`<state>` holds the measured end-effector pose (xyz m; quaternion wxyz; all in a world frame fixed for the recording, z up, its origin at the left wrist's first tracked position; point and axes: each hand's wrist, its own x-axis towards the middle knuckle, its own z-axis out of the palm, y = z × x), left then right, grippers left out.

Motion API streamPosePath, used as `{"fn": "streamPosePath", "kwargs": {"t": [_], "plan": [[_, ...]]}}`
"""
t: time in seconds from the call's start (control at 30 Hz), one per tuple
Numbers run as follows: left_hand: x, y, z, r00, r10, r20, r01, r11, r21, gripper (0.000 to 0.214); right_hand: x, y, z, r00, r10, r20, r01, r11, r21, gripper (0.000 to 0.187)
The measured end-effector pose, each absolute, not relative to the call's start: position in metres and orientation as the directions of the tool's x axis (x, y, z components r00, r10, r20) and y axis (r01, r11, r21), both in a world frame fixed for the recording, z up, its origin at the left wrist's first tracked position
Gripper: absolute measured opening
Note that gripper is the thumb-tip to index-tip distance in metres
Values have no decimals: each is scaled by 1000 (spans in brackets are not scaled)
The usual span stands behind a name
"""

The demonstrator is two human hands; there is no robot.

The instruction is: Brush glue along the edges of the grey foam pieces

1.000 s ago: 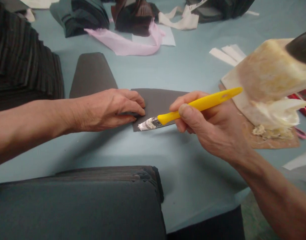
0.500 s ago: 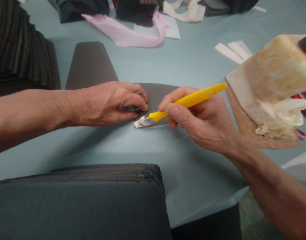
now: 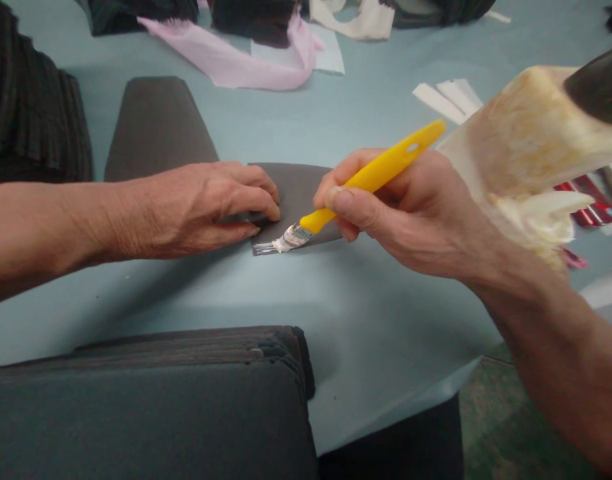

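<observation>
A worker's left hand (image 3: 201, 210) lies flat, fingers spread and pressed down, on a thin dark grey cut piece of stiff sheet material (image 3: 299, 193) near the middle of the pale blue table surface (image 3: 386, 320), seemingly pinning it so it cannot slide under the brush; the right hand (image 3: 411, 210) is closed in a pen-like pinch around the yellow plastic handle of a small flat brush (image 3: 371, 177), whose whitish, paste-coated bristles (image 3: 273, 245) touch the piece's near edge just beside the left fingertips, the handle slanting up and away to the right, an angle that appears to keep the bristles flat along that edge. A second, tapered dark grey piece (image 3: 156, 127) lies just behind the left wrist, toward the far left of the surface. A stack of dark grey sheets (image 3: 146, 400) sits at the near edge, within ready reach of the left arm, and a ribbed black pile (image 3: 33, 120) rises at the left edge. At the right edge a crusted, cream-stained container (image 3: 531, 140), paste spilling from its lip, stands close beside the brush hand, probably for easy dipping. Pink fabric strips (image 3: 236, 57), white strips (image 3: 446, 97) and dark bundles (image 3: 251, 17) crowd the far edge
</observation>
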<state>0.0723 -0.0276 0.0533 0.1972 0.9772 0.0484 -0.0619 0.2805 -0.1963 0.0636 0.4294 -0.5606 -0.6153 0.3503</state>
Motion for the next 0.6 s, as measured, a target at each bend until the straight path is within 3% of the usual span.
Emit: {"fn": "streamPosePath", "kwargs": {"t": [0.33,0.47,0.6], "plan": [[68,-24,46,987,96,-125,140,-901,410,45,303,-191,73,-85,992,91,407,118,-906,41],[67,-21,44,991,89,-102,123,-910,396,45,315,-190,80,-163,980,114,510,183,-841,43],[66,-19,41,995,69,-73,91,-931,354,49,326,-190,91,-245,968,55,542,184,-820,33]]}}
